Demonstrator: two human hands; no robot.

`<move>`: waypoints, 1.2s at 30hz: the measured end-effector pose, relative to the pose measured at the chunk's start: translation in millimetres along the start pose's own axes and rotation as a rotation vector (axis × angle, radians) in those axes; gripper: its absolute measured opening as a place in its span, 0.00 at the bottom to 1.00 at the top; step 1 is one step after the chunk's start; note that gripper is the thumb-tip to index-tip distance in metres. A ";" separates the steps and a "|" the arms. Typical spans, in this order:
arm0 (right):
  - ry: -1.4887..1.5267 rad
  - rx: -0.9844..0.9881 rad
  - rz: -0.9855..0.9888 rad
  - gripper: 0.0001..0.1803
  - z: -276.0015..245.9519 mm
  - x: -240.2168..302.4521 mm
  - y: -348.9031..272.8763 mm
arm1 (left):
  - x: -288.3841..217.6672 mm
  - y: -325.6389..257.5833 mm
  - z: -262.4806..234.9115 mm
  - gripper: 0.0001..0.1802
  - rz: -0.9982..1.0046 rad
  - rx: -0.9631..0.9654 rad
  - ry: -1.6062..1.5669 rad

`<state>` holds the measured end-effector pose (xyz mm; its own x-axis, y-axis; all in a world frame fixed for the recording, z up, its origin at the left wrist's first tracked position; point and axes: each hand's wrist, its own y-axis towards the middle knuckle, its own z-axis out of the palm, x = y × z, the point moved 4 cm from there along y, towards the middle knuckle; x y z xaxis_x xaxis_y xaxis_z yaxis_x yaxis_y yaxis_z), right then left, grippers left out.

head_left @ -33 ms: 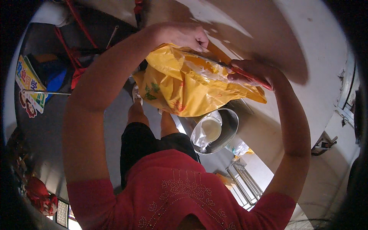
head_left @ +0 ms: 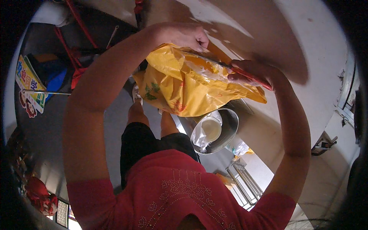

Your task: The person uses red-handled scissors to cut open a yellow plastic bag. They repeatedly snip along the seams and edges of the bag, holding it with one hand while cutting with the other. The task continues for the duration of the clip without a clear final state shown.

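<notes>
Step in hand: I seem to be opening up the yellow plastic bag (head_left: 184, 86), holding it in the air in front of me.
Left hand (head_left: 184, 35): closed on the bag's upper edge, fingers pinching the plastic.
Right hand (head_left: 251, 73): clamped on the opposite edge, along with what looks like a red strip; I cannot tell what it is.
Bag's place: between my two hands, hanging above a metal bowl (head_left: 226, 130) that has a clear bag and a white cup (head_left: 211, 129) in it.
Next move calls for: both grips staying firm and pulling evenly, so the thin plastic does not tear.
</notes>
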<state>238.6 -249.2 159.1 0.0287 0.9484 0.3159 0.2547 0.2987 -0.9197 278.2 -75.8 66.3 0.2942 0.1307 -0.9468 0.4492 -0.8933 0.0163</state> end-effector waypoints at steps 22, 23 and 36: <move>-0.056 -0.378 -0.265 0.23 49.8 -62.5 -57.8 | 68.1 -36.4 -20.2 0.21 -0.431 -0.089 0.331; -0.110 -0.564 -0.305 0.22 65.0 -64.3 -65.9 | 70.5 -38.0 -17.3 0.19 -0.364 -0.130 0.427; 0.718 -1.067 -0.116 0.24 288.9 -134.1 -76.1 | 2.0 -19.9 34.9 0.08 -0.015 -0.292 0.749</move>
<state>-63.9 -368.2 119.5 0.3802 0.5541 0.7405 0.9228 -0.1732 -0.3442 240.4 -72.8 52.8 0.7274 0.4882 -0.4821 0.6298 -0.7541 0.1866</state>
